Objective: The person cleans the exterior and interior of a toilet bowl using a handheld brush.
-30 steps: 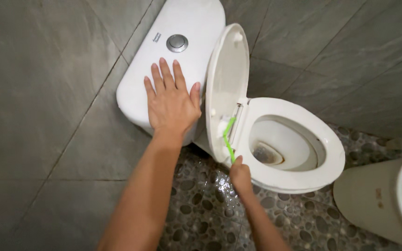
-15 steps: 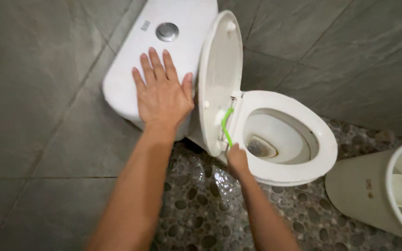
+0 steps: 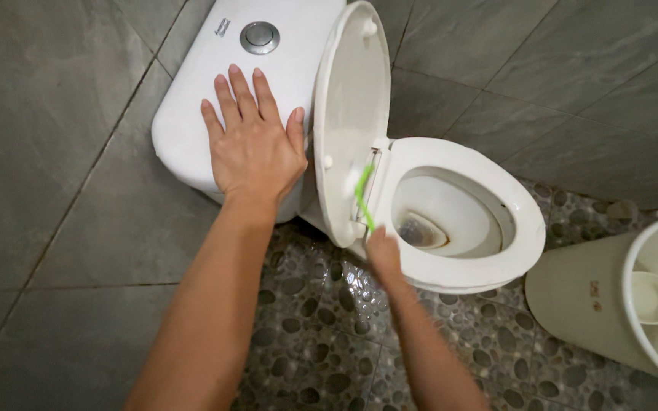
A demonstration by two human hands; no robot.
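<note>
Fingers spread flat, the left hand [image 3: 257,148] presses palm-down on the lid of the white toilet cistern [image 3: 192,114], grasping nothing; a round chrome flush button [image 3: 260,36] sits just beyond the fingertips, at the far end of the lid. The right hand [image 3: 382,255] is clenched around a green-handled brush [image 3: 363,199], whose blurred pale head lies against the hinge area where the raised toilet lid [image 3: 348,99] meets the seat [image 3: 527,221]. The brush thus stands at the near left edge of the bowl, between the upright lid and the seat ring, and its streaked outline suggests it is in motion.

The toilet bowl [image 3: 451,209] is open: its white inside holds a little water at the bottom, with a brownish stain ringing the drain opening. To the right, partly cut by the picture's edge, stands a cream plastic bucket [image 3: 573,297]; inside it rests a small scoop [image 3: 653,297] of the same pale colour, bowl upward. Whether the bucket holds water I cannot tell. The floor [image 3: 306,335] beneath is dark pebble mosaic, wet and glistening near the toilet base, and large grey tiles [image 3: 55,152] cover the wall behind.
</note>
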